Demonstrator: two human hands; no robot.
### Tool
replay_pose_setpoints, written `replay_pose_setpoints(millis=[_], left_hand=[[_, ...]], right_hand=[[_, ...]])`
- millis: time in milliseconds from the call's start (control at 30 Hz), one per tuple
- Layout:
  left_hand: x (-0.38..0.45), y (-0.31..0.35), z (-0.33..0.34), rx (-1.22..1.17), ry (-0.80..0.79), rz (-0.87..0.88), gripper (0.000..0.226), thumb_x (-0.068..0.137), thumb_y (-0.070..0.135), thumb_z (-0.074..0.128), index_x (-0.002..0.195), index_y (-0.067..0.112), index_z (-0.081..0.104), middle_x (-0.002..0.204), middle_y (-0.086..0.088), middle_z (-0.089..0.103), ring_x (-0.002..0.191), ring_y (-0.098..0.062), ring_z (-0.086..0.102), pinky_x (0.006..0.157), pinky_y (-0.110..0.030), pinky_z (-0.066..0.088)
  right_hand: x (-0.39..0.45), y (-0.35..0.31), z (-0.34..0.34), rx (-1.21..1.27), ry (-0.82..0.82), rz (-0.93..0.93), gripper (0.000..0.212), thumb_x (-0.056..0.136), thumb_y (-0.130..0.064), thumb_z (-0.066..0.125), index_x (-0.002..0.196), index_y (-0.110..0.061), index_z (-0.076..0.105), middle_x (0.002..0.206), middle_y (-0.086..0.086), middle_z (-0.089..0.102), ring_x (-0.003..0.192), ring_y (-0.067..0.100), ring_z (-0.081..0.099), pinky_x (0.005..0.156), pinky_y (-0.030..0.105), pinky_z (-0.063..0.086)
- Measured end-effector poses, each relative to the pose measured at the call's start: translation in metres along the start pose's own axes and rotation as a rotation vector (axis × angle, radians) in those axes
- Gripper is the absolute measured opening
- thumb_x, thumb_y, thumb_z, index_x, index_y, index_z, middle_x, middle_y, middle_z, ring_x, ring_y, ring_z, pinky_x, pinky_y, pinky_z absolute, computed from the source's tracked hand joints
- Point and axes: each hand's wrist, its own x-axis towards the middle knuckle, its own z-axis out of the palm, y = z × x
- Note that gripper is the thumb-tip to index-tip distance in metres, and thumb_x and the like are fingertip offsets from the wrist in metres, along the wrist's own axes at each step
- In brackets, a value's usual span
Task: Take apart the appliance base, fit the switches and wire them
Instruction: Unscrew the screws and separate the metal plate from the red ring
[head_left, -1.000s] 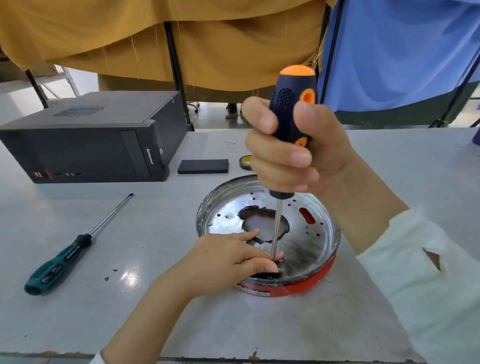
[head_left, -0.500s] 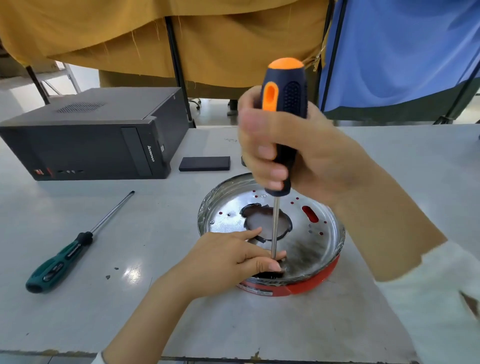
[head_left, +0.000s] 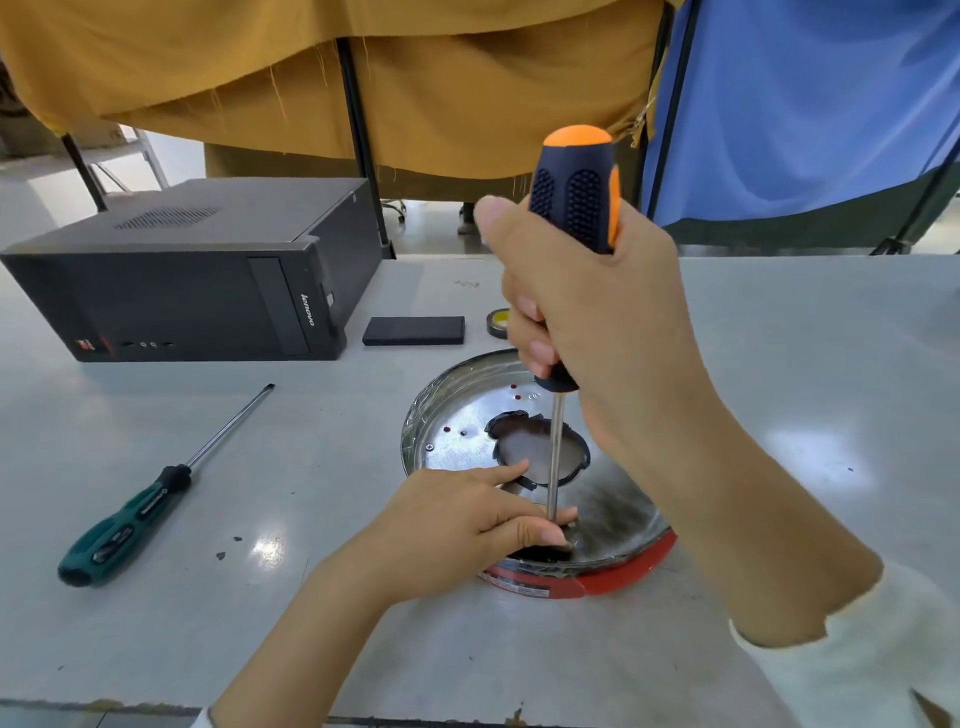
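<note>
The appliance base (head_left: 467, 452) sits on the tabletop (head_left: 260, 649) right in front of the person, a round shallow pan of shiny, scuffed metal with a red plastic rim showing at its near edge, small holes punched through the plate and a ragged dark opening at its centre. The screwdriver (head_left: 574, 208) stands almost upright over the near part of the pan, its long axis running straight down from the chunky black-and-orange rubbery handle through a thin steel shaft to a tip hidden behind the left hand's fingers (head_left: 535, 532). The right hand (head_left: 597, 332) is wrapped tight round the handle from above, so the screw seems to lie directly below that grip. The left hand (head_left: 457, 519) rests on the base's near rim, its fingers curled in against the shaft's lower end, steadying tip and pan; it is the nearer hand to the fastener. Likely a base screw is being driven or loosened. To the left lies a green-handled screwdriver (head_left: 124, 525), farther back a black computer case (head_left: 182, 291), a flat black block (head_left: 413, 330) and a tape roll (head_left: 497, 323).
</note>
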Motion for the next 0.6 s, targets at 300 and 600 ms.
replay_pose_setpoints(millis=[300, 600], left_hand=[[0.000, 0.001, -0.002, -0.029, -0.035, -0.007, 0.059, 0.068, 0.081, 0.019, 0.109, 0.063, 0.058, 0.120, 0.046, 0.052, 0.133, 0.026, 0.011, 0.099, -0.024, 0.039], [-0.002, 0.003, -0.001, -0.027, 0.021, 0.032, 0.061, 0.071, 0.079, 0.016, 0.109, 0.061, 0.060, 0.124, 0.058, 0.033, 0.130, 0.027, 0.017, 0.072, -0.005, 0.029]], right_hand=[[0.027, 0.001, -0.019, 0.405, -0.793, 0.301, 0.049, 0.078, -0.015, 0.063, 0.072, -0.016, 0.014, 0.044, -0.008, 0.035, 0.033, 0.006, 0.028, 0.035, 0.015, 0.027], [0.000, 0.008, 0.008, 0.059, 0.165, -0.032, 0.032, 0.086, -0.015, 0.064, 0.062, -0.017, 0.043, 0.047, -0.005, 0.032, 0.038, 0.009, 0.028, 0.039, 0.019, 0.028]])
